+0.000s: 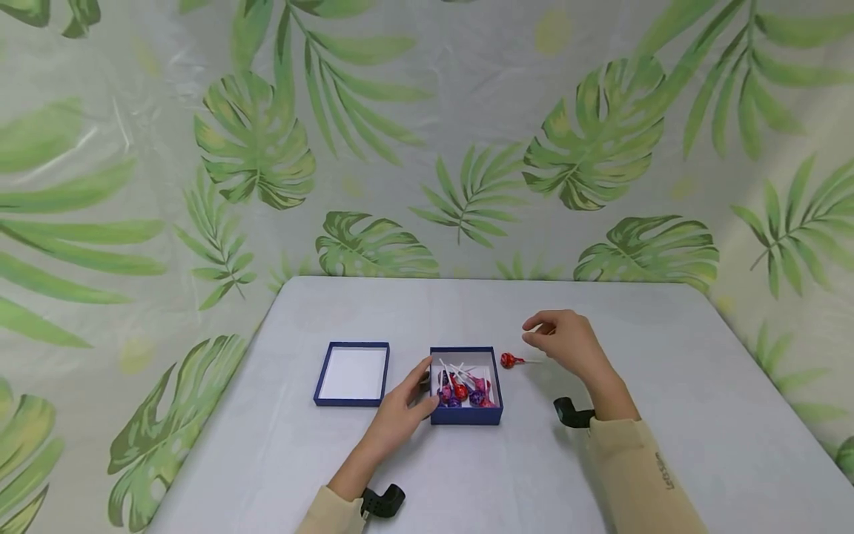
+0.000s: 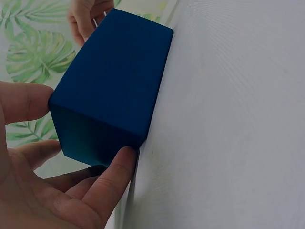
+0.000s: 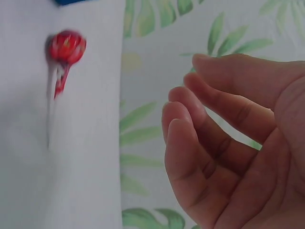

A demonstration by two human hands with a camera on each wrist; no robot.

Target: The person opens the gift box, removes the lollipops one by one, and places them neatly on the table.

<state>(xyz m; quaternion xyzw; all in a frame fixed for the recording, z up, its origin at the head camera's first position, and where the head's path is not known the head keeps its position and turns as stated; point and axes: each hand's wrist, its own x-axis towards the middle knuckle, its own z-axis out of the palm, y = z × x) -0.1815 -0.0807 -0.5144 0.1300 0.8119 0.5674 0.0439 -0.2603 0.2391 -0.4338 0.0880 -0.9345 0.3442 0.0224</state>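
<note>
Left hand [image 1: 396,415]: its grip is clasping the box [image 1: 466,417] at the left side, apparently steadying it.
Right hand [image 1: 565,337]: its grip is released, fingers loosely curving around nothing, hovering near the red lollipop [image 1: 508,361].
Red lollipop: lying on the worktop [image 1: 467,475] just beside the box, its stick pointing right.
Box: standing uncovered, holding more lollipops [image 1: 460,391].
Lollipop step: handling one seems to be under way, direction not showing; picking up would be calling for a pinch on the stick.
</note>
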